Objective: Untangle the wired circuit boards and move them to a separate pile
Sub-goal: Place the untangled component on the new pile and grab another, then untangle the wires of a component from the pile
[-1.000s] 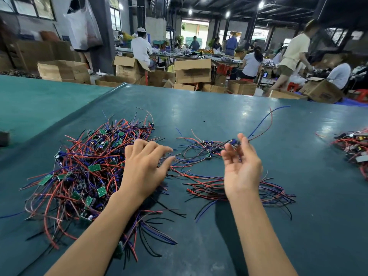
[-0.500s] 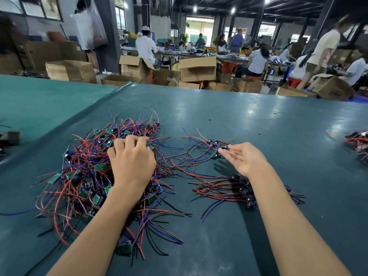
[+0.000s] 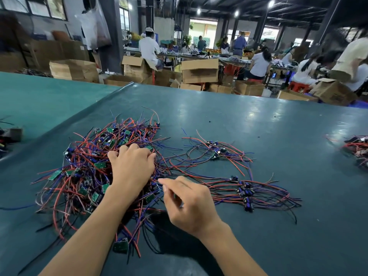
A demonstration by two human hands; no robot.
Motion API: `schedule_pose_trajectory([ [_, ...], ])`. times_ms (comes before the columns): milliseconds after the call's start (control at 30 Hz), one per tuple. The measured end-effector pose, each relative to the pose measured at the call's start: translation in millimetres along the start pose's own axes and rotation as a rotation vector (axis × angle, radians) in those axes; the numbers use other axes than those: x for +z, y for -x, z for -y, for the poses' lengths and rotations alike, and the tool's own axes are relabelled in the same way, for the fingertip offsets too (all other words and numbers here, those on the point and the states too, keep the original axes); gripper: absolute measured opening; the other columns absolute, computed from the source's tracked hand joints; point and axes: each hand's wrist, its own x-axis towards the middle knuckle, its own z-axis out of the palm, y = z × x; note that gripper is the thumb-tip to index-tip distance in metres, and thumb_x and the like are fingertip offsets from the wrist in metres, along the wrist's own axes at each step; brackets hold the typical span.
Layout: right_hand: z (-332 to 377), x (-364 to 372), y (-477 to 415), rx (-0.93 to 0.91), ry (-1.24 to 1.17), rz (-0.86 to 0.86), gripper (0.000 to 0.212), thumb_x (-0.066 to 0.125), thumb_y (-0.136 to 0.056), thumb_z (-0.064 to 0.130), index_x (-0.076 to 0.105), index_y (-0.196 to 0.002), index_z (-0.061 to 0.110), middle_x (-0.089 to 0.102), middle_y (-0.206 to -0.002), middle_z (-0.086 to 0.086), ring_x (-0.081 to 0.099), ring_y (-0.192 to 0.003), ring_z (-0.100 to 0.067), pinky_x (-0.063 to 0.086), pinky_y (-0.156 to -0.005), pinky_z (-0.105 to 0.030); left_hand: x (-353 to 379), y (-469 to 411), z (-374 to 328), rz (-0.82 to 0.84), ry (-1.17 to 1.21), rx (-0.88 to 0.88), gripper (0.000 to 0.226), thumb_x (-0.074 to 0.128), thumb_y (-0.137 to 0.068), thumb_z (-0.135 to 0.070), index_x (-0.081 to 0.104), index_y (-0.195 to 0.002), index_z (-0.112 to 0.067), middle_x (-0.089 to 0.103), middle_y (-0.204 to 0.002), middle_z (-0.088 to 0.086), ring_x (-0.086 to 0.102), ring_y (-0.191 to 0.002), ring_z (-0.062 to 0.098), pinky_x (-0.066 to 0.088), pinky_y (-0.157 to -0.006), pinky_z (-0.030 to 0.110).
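Across the teal tabletop (image 3: 258,116), a tangled heap (image 3: 83,168) of red, blue and black leads with small green boards is lying at nine o'clock, and a sorted pile (image 3: 247,192) is being gathered at three o'clock. The heap is being gripped by the left hand (image 3: 131,168), its fingers (image 3: 137,148) curled into the wires. The right hand (image 3: 189,204) is being held at the heap's edge. Whether anything is being pinched cannot be told. The leads are judged light, springy and snag-prone, and are best taken near a board.
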Motion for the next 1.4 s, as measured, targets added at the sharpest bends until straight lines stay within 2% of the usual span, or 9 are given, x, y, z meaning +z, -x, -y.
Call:
schedule_pose_trajectory([
  [167, -10.0, -1.1, 3.1, 0.059, 0.002, -0.026, 0.019, 0.068, -0.088, 0.006, 0.077, -0.104, 0.007, 0.070, -0.080, -0.002, 0.060, -0.062, -0.017, 0.050, -0.057, -0.026, -7.6, 6.5, -11.8, -0.360, 0.137, 0.053, 0.026, 0.060, -0.098, -0.042, 0.073, -0.086, -0.023, 0.055, -0.121, 0.001, 0.039, -0.113, 0.034, 0.029, -0.090, 0.050],
  [333, -22.6, -5.9, 2.3, 0.252, -0.064, -0.086, 0.022, 0.065, -0.087, 0.006, 0.077, -0.105, 0.007, 0.076, -0.093, 0.000, 0.070, -0.083, -0.013, 0.057, -0.076, -0.030, -17.7, 8.7, -21.3, -0.548, 0.328, 0.284, 0.031, 0.052, -0.105, -0.033, 0.065, -0.088, -0.011, 0.062, -0.086, 0.006, 0.053, -0.081, 0.033, 0.039, -0.071, 0.048],
  [433, -26.2, -5.8, 1.2, 0.447, -0.225, -0.113, 0.024, 0.062, -0.090, 0.014, 0.076, -0.110, 0.015, 0.073, -0.090, 0.010, 0.067, -0.079, -0.003, 0.054, -0.074, -0.022, -22.2, 11.0, -26.2, -0.510, 0.469, 0.413, 0.028, 0.049, -0.106, -0.026, 0.065, -0.093, -0.007, 0.063, -0.080, 0.007, 0.054, -0.072, 0.029, 0.040, -0.067, 0.047],
  [567, -33.3, -5.1, -0.5, 0.538, -0.264, -0.138, 0.032, 0.061, -0.093, 0.023, 0.069, -0.124, 0.023, 0.067, -0.087, 0.014, 0.064, -0.068, -0.011, 0.053, -0.066, -0.023, -26.1, 13.3, -28.2, -0.479, 0.558, 0.475, 0.015, 0.057, -0.101, -0.015, 0.067, -0.098, -0.004, 0.068, -0.081, 0.003, 0.047, -0.070, 0.017, 0.038, -0.068, 0.041],
  [767, -41.5, 0.5, -17.7, 0.445, -0.273, -0.049, 0.053, 0.070, -0.093, 0.018, 0.053, -0.142, 0.022, 0.054, -0.128, 0.013, 0.065, -0.078, -0.011, 0.044, -0.065, -0.010, -29.4, 10.5, -20.1, -0.423, 0.564, 0.692, 0.017, 0.058, -0.100, -0.017, 0.066, -0.093, -0.004, 0.066, -0.076, 0.001, 0.049, -0.069, 0.021, 0.041, -0.074, 0.040],
  [933, -47.0, -0.5, -27.5, 0.469, -0.276, -0.060, 0.013, 0.069, -0.093, 0.017, 0.075, -0.104, 0.015, 0.073, -0.091, 0.007, 0.064, -0.074, -0.001, 0.044, -0.061, -0.019, -28.6, 9.9, -14.9, -0.350, 0.596, 0.677, 0.028, 0.052, -0.101, -0.026, 0.068, -0.097, -0.003, 0.066, -0.077, 0.003, 0.055, -0.062, 0.033, 0.046, -0.064, 0.038],
  [1067, -44.9, -18.8, -26.4, 0.599, -0.453, -0.185, 0.008, 0.069, -0.088, 0.026, 0.076, -0.086, 0.024, 0.074, -0.076, 0.008, 0.061, -0.066, -0.004, 0.045, -0.061, -0.018, -27.1, 6.5, -7.3, -0.360, 0.591, 0.558, 0.026, 0.056, -0.100, -0.031, 0.069, -0.100, -0.009, 0.067, -0.076, 0.000, 0.053, -0.064, 0.028, 0.040, -0.066, 0.035],
  [1233, -40.1, -37.2, -24.7, 0.661, -0.636, -0.220, 0.012, 0.070, -0.085, 0.025, 0.074, -0.083, 0.013, 0.063, -0.071, 0.009, 0.052, -0.063, -0.008, 0.041, -0.061, -0.018, -20.9, 4.6, -7.2, -0.388, 0.572, 0.527, 0.019, 0.061, -0.098, -0.025, 0.071, -0.100, -0.009, 0.070, -0.084, -0.002, 0.046, -0.069, 0.014, 0.039, -0.067, 0.038],
  [1400, -37.0, -38.3, -24.1, 0.832, -1.097, -0.021, 0.010, 0.064, -0.087, 0.021, 0.070, -0.091, 0.013, 0.066, -0.076, -0.011, 0.054, -0.053, -0.021, 0.042, -0.045, -0.027, -19.0, 3.3, -4.8, -0.402, 0.562, 0.526, 0.019, 0.062, -0.099, -0.025, 0.073, -0.104, -0.011, 0.074, -0.093, -0.001, 0.052, -0.072, 0.016, 0.045, -0.069, 0.044],
])
